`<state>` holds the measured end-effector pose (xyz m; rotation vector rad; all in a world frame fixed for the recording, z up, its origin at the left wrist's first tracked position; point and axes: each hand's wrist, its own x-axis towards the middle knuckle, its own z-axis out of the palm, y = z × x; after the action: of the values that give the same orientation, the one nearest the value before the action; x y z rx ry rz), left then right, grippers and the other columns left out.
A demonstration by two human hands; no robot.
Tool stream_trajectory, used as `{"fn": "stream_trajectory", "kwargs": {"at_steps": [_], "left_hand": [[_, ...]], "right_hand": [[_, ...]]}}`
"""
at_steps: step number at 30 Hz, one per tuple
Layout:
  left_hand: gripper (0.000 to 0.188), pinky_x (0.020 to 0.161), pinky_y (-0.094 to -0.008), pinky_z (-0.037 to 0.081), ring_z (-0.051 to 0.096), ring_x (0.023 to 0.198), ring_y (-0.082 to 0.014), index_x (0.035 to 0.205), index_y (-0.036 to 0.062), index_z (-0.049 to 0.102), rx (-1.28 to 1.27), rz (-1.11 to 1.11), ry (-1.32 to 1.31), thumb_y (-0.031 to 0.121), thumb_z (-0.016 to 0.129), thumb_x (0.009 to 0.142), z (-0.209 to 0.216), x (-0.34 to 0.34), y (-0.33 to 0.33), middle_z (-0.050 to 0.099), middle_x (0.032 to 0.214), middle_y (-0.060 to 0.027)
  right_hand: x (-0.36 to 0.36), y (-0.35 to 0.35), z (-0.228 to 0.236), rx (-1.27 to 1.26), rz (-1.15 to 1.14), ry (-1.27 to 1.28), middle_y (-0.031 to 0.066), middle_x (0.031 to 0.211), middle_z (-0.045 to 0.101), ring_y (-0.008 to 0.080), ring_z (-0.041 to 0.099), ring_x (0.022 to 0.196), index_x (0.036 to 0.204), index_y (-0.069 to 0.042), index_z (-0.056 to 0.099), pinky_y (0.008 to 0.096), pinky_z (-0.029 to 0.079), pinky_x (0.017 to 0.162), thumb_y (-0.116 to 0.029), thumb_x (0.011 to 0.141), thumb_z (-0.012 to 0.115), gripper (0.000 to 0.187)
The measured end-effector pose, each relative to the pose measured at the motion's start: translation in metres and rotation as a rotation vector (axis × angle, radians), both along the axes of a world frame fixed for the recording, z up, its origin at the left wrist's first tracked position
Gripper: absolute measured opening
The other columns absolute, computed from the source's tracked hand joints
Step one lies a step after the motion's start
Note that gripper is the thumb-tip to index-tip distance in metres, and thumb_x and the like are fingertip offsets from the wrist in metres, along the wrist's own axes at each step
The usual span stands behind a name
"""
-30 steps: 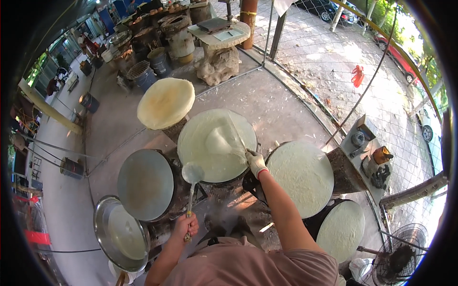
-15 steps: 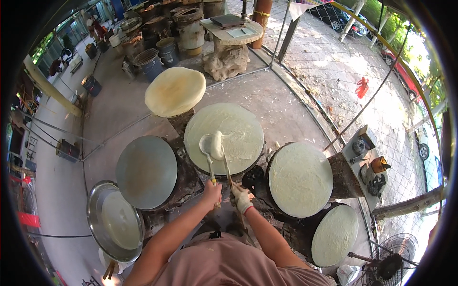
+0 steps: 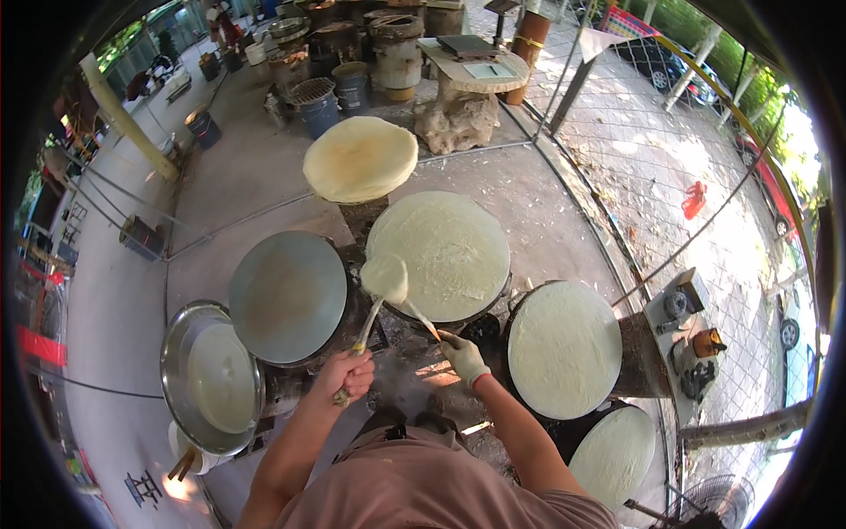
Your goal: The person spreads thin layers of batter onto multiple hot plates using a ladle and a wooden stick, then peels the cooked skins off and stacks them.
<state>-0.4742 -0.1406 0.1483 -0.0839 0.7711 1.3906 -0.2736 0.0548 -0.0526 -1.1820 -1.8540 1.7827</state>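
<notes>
My left hand (image 3: pixel 346 377) is closed round the handle of a ladle. Pale, thick batter (image 3: pixel 385 276) heaps at the ladle's head, over the left edge of the middle griddle (image 3: pixel 471 234), which is coated with batter. A white glove covers my right hand (image 3: pixel 463 357), closed on the handle of a thin scraper (image 3: pixel 425 323). The scraper's tip meets the batter lump near the ladle; its far end is hidden. Left of the ladle lies a bare grey griddle (image 3: pixel 288 297) with a brownish middle. Batter also coats the right griddle (image 3: pixel 564 350) and the lower-right griddle (image 3: pixel 614 454).
A steel basin (image 3: pixel 167 379) of batter stands at the far left. Beyond the middle griddle sits a stack of round flatbreads (image 3: pixel 361 159). Buckets (image 3: pixel 351 88) and a stone table (image 3: pixel 498 75) stand farther back. A wire fence (image 3: pixel 652 176) runs along the right, near a small ledge (image 3: pixel 665 317).
The ladle and batter lump have moved left from the griddle's middle to its left edge. My hands have drawn apart, the left one leftward. The whole view has shifted a little.
</notes>
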Motion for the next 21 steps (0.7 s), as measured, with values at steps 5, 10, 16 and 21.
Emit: {"fn": "stream_trajectory", "kwargs": {"at_steps": [5, 10, 16, 21], "left_hand": [[0.008, 0.033, -0.0189, 0.029, 0.034, 0.04, -0.0035, 0.098, 0.007, 0.05, -0.004, 0.219, 0.229, 0.013, 0.05, 0.093, 0.04, -0.006, -0.054, 0.038, 0.062, 0.0027], [0.011, 0.033, -0.0238, 0.032, 0.036, 0.038, -0.0088, 0.097, 0.0069, 0.043, -0.092, 0.249, 0.644, 0.008, 0.049, 0.089, 0.03, -0.059, -0.066, 0.043, 0.064, -0.0019], [0.011, 0.034, -0.0272, 0.033, 0.04, 0.037, -0.0098, 0.09, 0.0068, 0.042, -0.174, 0.179, 0.978, 0.011, 0.052, 0.086, -0.099, -0.148, -0.052, 0.045, 0.059, -0.0029], [0.029, 0.073, -0.0504, 0.047, 0.058, 0.087, -0.0437, 0.104, 0.0027, 0.044, -0.435, -0.172, 1.612, 0.023, 0.052, 0.084, -0.195, -0.217, -0.06, 0.059, 0.089, -0.022]], "right_hand": [[-0.014, -0.023, -0.005, -0.383, -0.219, 0.108, -0.0089, 0.064, 0.045, 0.0028, 0.035, 0.049, 0.127, -0.014, 0.057, 0.0204, 0.03, 0.042, -0.012, 0.092, 0.054, 0.035], [-0.072, -0.042, 0.008, -0.544, -0.183, 0.212, -0.0079, 0.062, 0.046, 0.0049, 0.034, 0.043, 0.13, -0.02, 0.054, 0.0213, 0.03, 0.038, -0.011, 0.093, 0.053, 0.039], [-0.169, -0.096, 0.038, -0.522, -0.296, 0.29, -0.0077, 0.072, 0.05, 0.0033, 0.038, 0.053, 0.131, -0.015, 0.053, 0.0194, 0.034, 0.045, -0.011, 0.094, 0.051, 0.037], [-0.212, -0.148, -0.05, 0.412, -0.148, -0.125, 0.0112, 0.098, 0.068, 0.0214, 0.066, 0.078, 0.129, -0.009, 0.052, 0.0315, 0.05, 0.068, -0.022, 0.092, 0.052, 0.04]]}}
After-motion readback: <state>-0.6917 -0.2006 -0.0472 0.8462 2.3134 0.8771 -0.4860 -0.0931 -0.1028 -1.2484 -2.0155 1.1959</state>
